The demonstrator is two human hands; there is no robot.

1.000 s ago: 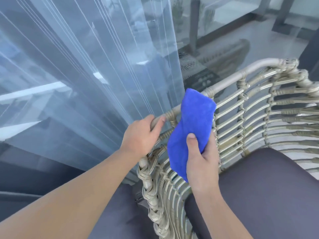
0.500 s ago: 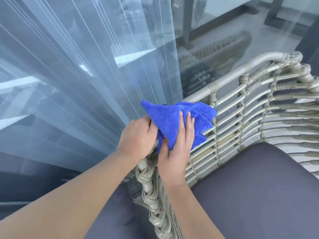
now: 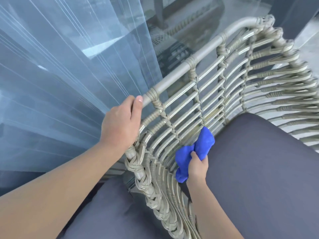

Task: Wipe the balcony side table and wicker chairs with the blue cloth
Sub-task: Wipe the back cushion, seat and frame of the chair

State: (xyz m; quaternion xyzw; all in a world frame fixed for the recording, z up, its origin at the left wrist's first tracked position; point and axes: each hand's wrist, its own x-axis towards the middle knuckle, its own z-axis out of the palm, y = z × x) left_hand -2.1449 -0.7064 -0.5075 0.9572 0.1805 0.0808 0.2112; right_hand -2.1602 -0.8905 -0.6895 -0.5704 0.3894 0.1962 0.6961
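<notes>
A wicker chair (image 3: 215,87) with a grey metal top rail and woven beige slats fills the right half of the head view. My left hand (image 3: 120,123) grips the top rail at the chair's left corner, thumb lying along the tube. My right hand (image 3: 197,165) grips the bunched blue cloth (image 3: 198,149) low inside the chair, where the slatted side meets the dark grey seat cushion (image 3: 259,169). The cloth touches the lowest slats. No side table is in view.
A sheer pale curtain (image 3: 69,75) hangs right behind the chair on the left, over glass. A second dark cushion (image 3: 107,213) lies at the bottom left outside the chair. Grey floor shows at the top right.
My right hand has carried the cloth down from the top rail to the bottom of the slatted side by the cushion. My left hand has stayed on the rail corner.
</notes>
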